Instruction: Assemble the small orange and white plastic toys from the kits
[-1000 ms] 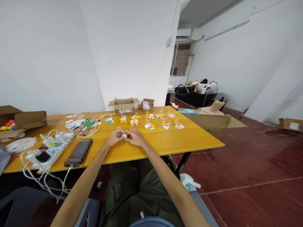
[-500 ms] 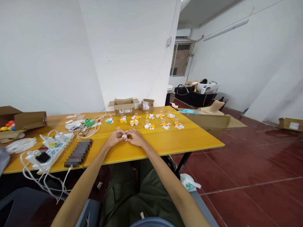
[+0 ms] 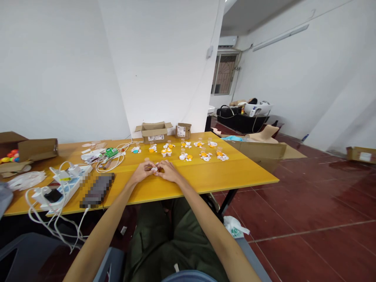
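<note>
Close to the table's front edge, my left hand (image 3: 143, 172) and my right hand (image 3: 167, 171) meet with fingertips pinched around a small white plastic part (image 3: 154, 169). Its exact shape is mostly covered by the fingers. Just beyond my left hand a clear cup (image 3: 147, 159) is partly hidden. Farther back stand two small assembled pieces with orange and white bodies (image 3: 166, 152). Around them lie groups of loose white discs (image 3: 182, 157), orange parts (image 3: 219, 154) and clear cups. One group to the left holds a turquoise part (image 3: 136, 150).
On the yellow table (image 3: 235, 172), a power strip (image 3: 70, 188) with tangled white cables and a dark, pixelated phone (image 3: 98, 190) lie left. An open cardboard box (image 3: 154, 133) and a smaller box (image 3: 183, 131) stand against the wall. Another box (image 3: 38, 149) holds colourful balls.
Both hands stay in nearly the same place, fingertips still on the small white part, which has turned slightly. Everything else on the table looks unmoved.
</note>
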A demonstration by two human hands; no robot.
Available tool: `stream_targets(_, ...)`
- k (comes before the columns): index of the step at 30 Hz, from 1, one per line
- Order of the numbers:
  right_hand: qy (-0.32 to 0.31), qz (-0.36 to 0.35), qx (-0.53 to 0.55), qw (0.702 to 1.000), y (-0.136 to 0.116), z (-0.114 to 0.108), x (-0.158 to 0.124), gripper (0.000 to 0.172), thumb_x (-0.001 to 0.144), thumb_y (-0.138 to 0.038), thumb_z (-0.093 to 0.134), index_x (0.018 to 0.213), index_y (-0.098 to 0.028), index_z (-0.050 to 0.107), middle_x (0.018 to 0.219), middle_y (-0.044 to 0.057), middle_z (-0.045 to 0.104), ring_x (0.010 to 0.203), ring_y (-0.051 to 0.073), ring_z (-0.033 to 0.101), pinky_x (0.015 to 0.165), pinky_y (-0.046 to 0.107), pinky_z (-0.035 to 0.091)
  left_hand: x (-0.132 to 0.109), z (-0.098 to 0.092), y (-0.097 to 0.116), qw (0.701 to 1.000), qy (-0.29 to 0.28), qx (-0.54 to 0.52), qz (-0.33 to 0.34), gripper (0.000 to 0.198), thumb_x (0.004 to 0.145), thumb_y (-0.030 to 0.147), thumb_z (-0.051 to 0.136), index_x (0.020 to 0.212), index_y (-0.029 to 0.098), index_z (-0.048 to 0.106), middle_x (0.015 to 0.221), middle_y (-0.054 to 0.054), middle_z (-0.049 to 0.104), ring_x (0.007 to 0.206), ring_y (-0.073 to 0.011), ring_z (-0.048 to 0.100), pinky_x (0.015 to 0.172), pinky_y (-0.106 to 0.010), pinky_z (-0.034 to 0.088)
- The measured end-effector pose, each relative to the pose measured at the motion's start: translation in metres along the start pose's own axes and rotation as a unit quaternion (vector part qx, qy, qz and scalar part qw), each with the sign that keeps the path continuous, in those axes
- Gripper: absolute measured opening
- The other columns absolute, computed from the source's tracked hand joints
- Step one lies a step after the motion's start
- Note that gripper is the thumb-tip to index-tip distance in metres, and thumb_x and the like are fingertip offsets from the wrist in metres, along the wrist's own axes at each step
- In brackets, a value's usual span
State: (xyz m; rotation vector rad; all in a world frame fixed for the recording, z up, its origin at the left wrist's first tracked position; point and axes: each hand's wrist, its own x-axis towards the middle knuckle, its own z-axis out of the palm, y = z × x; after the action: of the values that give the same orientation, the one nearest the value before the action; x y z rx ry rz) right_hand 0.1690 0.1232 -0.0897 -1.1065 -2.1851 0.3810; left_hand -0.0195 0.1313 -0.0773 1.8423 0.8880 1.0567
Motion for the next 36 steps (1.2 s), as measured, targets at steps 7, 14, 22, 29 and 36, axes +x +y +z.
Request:
stream_targets(7,0.002,0.002,0.006,1.0,0.0026,0.0025,0.0012,0.017,0.08,-0.03,0.08,0.092,-0.023,0.07,0.104,0.004,0.066,0.103,0.023,0.056,0.09,0.038,0.041,0.0007,-0.0017,-0.0018,1.0,-0.005,0.007,0.017,0.037,0.067,0.053,0.082,0.071,0.018,0.07,0.095,-0.008,0.072,0.093,-0.0223,0.068,0.086,-0.037,0.058)
stream_targets(14,0.01,-0.013,0.006,1.0,0.0058,0.0039,0.0009,0.017,0.081,-0.033,0.079,0.094,-0.024,0.072,0.105,0.005,0.066,0.102,0.023,0.057,0.092,0.04,0.042,-0.0005,-0.0019,0.004,0.999,0.004,0.042,0.034,0.028,0.073,0.047,0.078,0.068,0.02,0.073,0.091,-0.007,0.076,0.095,-0.0231,0.069,0.091,-0.038,0.056)
stream_targets(22,0.001,-0.003,0.024,1.0,0.0069,0.0015,0.0002,0.019,0.08,-0.031,0.08,0.096,-0.023,0.072,0.109,0.006,0.067,0.105,0.023,0.058,0.092,0.039,0.042,-0.0014,-0.0011,0.0041,0.998,0.014,0.052,0.02,0.025,0.076,0.043,0.076,0.07,0.019,0.076,0.084,-0.006,0.077,0.086,-0.0224,0.071,0.089,-0.037,0.055)
stream_targets(29,0.002,-0.002,0.022,1.0,0.008,0.002,0.001,0.017,0.081,-0.031,0.079,0.095,-0.023,0.073,0.106,0.005,0.067,0.103,0.023,0.057,0.092,0.039,0.042,-0.0007,-0.0011,0.0008,0.999,0.028,0.046,0.006,0.027,0.075,0.046,0.075,0.072,0.019,0.077,0.081,-0.005,0.078,0.081,-0.0222,0.071,0.082,-0.035,0.056)
stream_targets(36,-0.007,0.007,0.03,0.999,0.0046,-0.0008,0.0016,0.017,0.08,-0.026,0.08,0.095,-0.023,0.073,0.105,0.005,0.068,0.104,0.023,0.058,0.092,0.038,0.043,0.0003,-0.0026,-0.0031,0.998,0.038,0.048,-0.004,0.032,0.075,0.052,0.073,0.073,0.019,0.076,0.076,-0.003,0.076,0.076,-0.0206,0.069,0.077,-0.032,0.056)
